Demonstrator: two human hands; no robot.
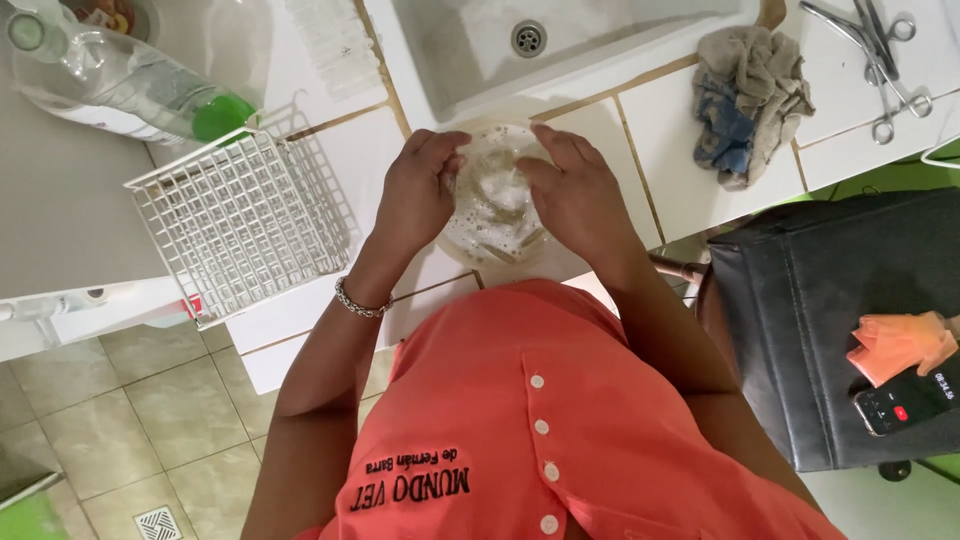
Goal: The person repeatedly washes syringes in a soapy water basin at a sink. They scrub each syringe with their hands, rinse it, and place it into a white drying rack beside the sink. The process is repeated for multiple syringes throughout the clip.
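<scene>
Centrally, a round clear bowl (495,200) of foamy water with pale, indistinct pieces sits on the white tiled counter (690,170), just in front of the sink (470,40). The left hand (418,190) curls over its left rim; the right hand (575,195) reaches over the right rim, fingers bent into the foam — whether either pinches anything cannot be told. A white wire rack (240,220) stands to the left, a crumpled cloth (750,100) to the right, scissors (885,60) beyond — well apart.
</scene>
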